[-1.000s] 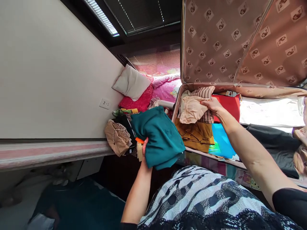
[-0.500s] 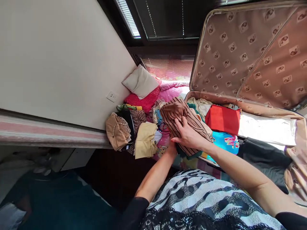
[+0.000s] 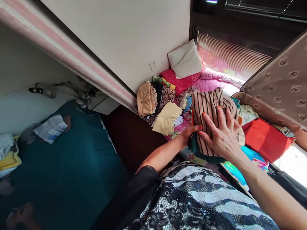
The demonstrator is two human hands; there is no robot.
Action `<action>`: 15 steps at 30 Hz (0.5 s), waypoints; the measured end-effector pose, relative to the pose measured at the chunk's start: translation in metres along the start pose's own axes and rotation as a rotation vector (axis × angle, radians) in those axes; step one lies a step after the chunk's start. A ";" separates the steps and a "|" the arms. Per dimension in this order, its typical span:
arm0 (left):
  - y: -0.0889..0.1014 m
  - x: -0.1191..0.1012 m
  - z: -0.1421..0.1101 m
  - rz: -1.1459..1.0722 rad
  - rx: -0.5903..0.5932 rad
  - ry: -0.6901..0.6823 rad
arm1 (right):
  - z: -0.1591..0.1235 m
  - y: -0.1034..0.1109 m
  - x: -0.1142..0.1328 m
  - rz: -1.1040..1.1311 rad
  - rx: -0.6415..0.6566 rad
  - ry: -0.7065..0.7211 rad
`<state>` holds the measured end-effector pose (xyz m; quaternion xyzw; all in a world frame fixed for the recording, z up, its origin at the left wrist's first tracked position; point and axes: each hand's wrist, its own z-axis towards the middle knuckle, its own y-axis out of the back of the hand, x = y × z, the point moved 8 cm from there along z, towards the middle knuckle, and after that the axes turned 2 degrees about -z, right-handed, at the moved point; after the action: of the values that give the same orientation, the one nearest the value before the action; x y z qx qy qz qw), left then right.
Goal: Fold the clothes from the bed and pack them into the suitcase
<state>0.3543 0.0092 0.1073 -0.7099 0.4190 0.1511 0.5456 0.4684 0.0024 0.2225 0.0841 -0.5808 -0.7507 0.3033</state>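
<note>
A brown and black striped garment lies folded on top of a bundle of clothes, with dark green cloth showing under it. My left hand holds the bundle's near left edge, its thumb on top and its other fingers hidden below. Spread flat over the stripes, my right hand presses from above with its fingers apart. The bundle is at the left end of an open suitcase. Inside that lie a folded red cloth and a bright blue patterned cloth.
Left of the bundle are folded yellow cloth, a tan stack and a leopard-like print cloth. A pale cushion leans near the wall. At far left, a dark teal bed bears a checked cloth.
My view has swung left, bringing more of the teal bed in. My right hand's fingers have spread wider on the striped garment, and my left thumb now shows at its edge.
</note>
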 end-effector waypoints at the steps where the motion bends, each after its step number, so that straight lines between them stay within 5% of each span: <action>1: 0.008 -0.018 -0.006 -0.013 0.002 -0.049 | 0.005 -0.007 0.009 0.027 -0.027 0.002; 5: 0.052 -0.099 -0.039 0.142 -0.043 -0.157 | 0.031 -0.048 0.052 0.219 -0.044 -0.014; 9: 0.094 -0.164 -0.066 0.434 -0.087 -0.217 | 0.056 -0.119 0.096 0.531 0.099 -0.089; 12: 0.132 -0.169 -0.068 0.442 -0.230 -0.162 | 0.058 -0.178 0.116 0.763 0.139 -0.180; 15: 0.167 -0.136 -0.062 0.335 -0.338 -0.033 | 0.038 -0.235 0.127 0.917 0.187 -0.296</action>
<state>0.1306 0.0026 0.1128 -0.7091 0.4906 0.3191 0.3932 0.2641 -0.0034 0.0464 -0.2609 -0.6598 -0.4884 0.5080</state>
